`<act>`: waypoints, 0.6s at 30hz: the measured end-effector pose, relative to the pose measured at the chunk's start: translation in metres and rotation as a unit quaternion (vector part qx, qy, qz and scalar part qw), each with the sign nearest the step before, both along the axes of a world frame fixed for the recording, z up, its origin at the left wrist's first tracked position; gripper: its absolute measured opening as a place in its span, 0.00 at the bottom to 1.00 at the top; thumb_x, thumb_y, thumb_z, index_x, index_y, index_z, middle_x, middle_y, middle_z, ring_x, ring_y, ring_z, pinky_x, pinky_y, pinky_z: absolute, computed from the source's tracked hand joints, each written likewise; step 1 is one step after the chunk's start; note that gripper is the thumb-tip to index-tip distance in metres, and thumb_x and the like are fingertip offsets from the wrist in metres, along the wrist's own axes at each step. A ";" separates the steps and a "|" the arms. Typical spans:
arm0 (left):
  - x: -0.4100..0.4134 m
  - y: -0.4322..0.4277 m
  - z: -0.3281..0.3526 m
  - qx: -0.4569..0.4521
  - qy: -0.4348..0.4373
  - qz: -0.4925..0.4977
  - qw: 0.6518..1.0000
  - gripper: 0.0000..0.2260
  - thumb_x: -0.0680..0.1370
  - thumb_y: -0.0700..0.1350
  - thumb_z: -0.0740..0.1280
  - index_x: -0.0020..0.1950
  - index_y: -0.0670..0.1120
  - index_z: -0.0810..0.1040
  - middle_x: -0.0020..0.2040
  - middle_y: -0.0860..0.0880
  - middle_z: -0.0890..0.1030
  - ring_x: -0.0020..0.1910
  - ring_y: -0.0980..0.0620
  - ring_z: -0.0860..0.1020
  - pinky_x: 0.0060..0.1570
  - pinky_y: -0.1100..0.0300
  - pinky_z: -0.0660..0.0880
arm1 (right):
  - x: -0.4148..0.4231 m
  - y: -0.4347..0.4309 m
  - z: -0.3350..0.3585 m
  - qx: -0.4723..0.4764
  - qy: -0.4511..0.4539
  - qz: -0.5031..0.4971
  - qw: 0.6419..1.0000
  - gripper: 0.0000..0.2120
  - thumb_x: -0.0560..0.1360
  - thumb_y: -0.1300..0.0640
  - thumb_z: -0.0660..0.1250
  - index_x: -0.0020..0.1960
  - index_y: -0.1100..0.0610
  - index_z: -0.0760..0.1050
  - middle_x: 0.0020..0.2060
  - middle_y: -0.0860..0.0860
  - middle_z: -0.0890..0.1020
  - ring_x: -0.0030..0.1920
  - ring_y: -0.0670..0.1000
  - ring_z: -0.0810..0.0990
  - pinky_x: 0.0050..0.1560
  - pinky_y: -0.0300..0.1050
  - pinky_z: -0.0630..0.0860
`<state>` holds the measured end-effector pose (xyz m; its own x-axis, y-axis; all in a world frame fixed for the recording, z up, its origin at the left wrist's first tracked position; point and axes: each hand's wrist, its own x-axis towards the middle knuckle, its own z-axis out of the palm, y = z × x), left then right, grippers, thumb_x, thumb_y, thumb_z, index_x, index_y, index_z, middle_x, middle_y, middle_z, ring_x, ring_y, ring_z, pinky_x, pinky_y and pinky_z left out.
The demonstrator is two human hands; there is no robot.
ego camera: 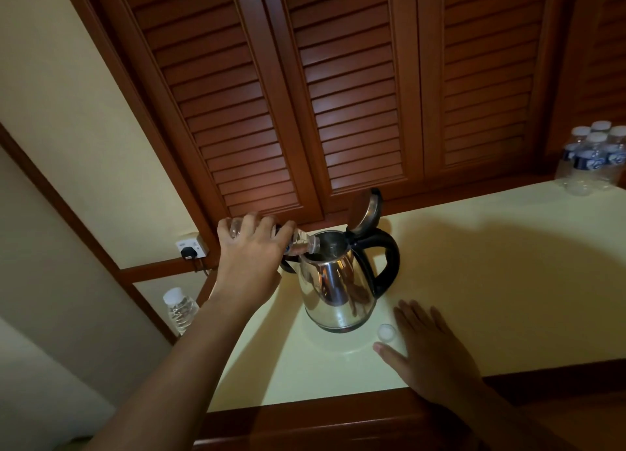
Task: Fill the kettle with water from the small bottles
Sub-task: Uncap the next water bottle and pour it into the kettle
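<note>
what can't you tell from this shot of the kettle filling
Head view only.
- Water level in the kettle: its steel wall and dark interior hide it.
- What remains in the tipped bottle: the left hand covers its body.
- Number of bottles in the far group: cut off by the right edge.

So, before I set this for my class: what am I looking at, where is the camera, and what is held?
There is no machine: these are a person's two bare hands, filmed by one camera worn on the head, looking down. The left hand grips a small bottle, tipped with its neck at the mouth of the open kettle, whose lid stands up. The right hand rests flat on the pale counter beside a loose white cap. More bottles stand at the far right.
</note>
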<state>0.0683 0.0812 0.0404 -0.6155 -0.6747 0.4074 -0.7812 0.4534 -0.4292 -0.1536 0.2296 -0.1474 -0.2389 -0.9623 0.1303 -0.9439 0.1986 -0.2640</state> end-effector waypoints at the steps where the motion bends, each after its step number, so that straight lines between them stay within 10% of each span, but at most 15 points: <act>1: -0.001 0.000 0.001 0.001 -0.001 0.002 1.000 0.40 0.65 0.40 0.79 0.76 0.50 0.72 0.67 0.42 0.78 0.71 0.36 0.70 0.65 0.27 0.65 | 0.000 0.000 -0.001 -0.004 -0.003 0.000 1.000 0.43 0.77 0.27 0.43 0.82 0.55 0.46 0.82 0.52 0.48 0.81 0.51 0.44 0.78 0.51 0.36; 18: -0.013 0.003 0.007 -0.012 -0.032 -0.018 0.999 0.36 0.71 0.39 0.74 0.78 0.51 0.68 0.73 0.42 0.73 0.76 0.36 0.65 0.69 0.26 0.61 | 0.001 0.000 -0.001 -0.012 0.008 0.002 1.000 0.42 0.78 0.28 0.44 0.82 0.56 0.47 0.82 0.52 0.50 0.81 0.52 0.46 0.77 0.51 0.36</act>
<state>0.0550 0.0843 0.0476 -0.6649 -0.6415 0.3825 -0.7348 0.4700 -0.4891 -0.1530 0.2301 -0.1487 -0.2322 -0.9599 0.1569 -0.9488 0.1880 -0.2539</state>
